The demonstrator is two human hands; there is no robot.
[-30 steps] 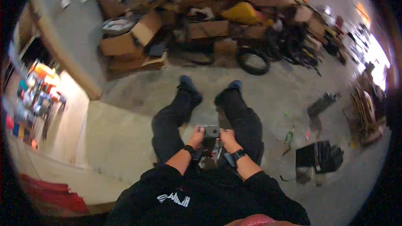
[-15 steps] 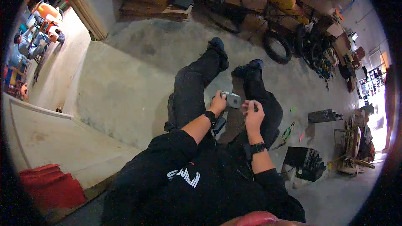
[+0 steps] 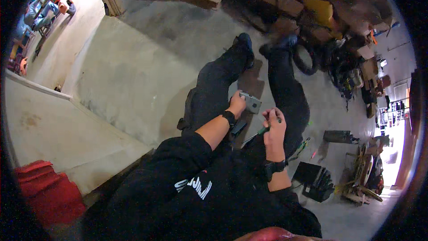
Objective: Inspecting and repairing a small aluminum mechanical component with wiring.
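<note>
Person seated on concrete floor (image 3: 116, 76), legs stretched out, dark trousers, dark shoes

Left hand (image 3: 236, 105) over left thigh, fingers curled around the near edge of a small grey block (image 3: 250, 102). Block is flat, rectangular, with a ridged or toothed top edge; held up above the gap between the legs, tilted. Black watch (image 3: 229, 118) on left wrist

Right hand (image 3: 274, 127) just right of the block, not touching it. Fingers folded closed around a green-handled tool (image 3: 263, 130), probably a small screwdriver; dark shaft runs down-left from the fist toward the lap. Tip too small to make out. Black band (image 3: 273, 166) on right wrist

Second dark object (image 3: 238, 128) lies on the lap below the left wrist, kind unclear

Around: tyre (image 3: 307, 58) just beyond right foot, cardboard boxes (image 3: 285, 4) and a yellow item (image 3: 322, 14) piled further back. Black gloves (image 3: 321, 183) on floor to person's right, beside a dark flat case (image 3: 306, 172). Red container (image 3: 44, 192) at lower left, behind the person
</note>
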